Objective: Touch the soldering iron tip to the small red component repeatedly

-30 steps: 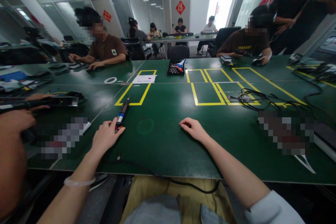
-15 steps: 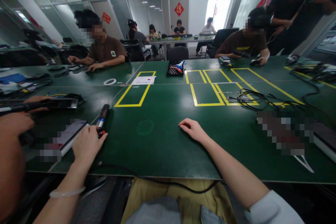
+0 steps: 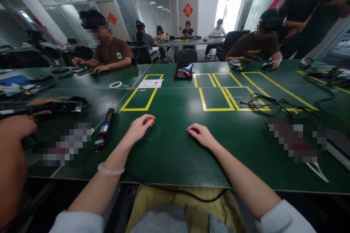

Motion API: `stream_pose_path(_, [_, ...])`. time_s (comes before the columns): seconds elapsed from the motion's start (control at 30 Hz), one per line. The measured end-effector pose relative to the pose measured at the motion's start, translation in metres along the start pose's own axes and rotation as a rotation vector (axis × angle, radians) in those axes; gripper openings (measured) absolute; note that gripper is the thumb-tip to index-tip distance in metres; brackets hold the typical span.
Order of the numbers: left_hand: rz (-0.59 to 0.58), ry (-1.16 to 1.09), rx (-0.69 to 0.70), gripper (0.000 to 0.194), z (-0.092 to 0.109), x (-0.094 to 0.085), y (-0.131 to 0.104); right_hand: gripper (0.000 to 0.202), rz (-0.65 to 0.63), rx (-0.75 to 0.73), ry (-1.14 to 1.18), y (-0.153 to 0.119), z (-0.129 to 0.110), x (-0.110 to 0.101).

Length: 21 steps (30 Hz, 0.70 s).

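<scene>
Dim; background glare; sheen on tabletop (image 3: 175, 160); edges stretched

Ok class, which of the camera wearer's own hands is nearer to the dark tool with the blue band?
Left. The left hand is to the right of the tool, apart from it; the right hand is farther right, beyond the left.

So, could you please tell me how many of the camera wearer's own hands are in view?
2: the left hand is over the green table, to the right of the dark handheld tool; the right hand is farther right. Neither is hidden.
</scene>
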<state>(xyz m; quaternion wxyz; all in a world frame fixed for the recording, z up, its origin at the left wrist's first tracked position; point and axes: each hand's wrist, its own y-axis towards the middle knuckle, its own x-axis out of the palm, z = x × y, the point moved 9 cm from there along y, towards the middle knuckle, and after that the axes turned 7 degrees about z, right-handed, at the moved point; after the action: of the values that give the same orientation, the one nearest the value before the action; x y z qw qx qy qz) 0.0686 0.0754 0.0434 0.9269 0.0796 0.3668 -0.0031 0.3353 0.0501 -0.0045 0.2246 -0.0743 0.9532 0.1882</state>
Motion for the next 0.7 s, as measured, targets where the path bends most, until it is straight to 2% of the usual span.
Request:
stream_pose_path(0.13, [-0.295, -0.34, 0.004, 0.045, 0.053, 0.089, 0.011, 0.02, 0.019, 0.057, 0.117, 0.002, 0.007, -0.002])
stream_pose_path(0.2, [-0.393, -0.428, -0.035, 0.045, 0.067, 0.121, 0.011, 0.028, 0.041, 0.079, 0.212, 0.003, 0.013, -0.003])
stream_pose_path(0.27, [-0.464, -0.488, -0.052, 0.047, 0.074, 0.142, 0.01, 0.032, 0.033, 0.086, 0.276, 0.004, 0.017, -0.001])
stream_pose_path(0.4, [-0.543, -0.602, -0.046, 0.049, 0.075, 0.164, 0.005, 0.025, 0.007, 0.08, 0.361, 0.006, 0.022, 0.005])
stream_pose_path(0.57, [-0.453, -0.65, -0.149, 0.034, 0.056, 0.168, 0.008, 0.026, 0.039, 0.085, 0.353, 0.006, 0.026, 0.004])
stream_pose_path(0.7, [-0.45, -0.664, -0.149, 0.03, 0.055, 0.168, 0.006, 0.027, 0.047, 0.083, 0.346, 0.006, 0.027, 0.004])
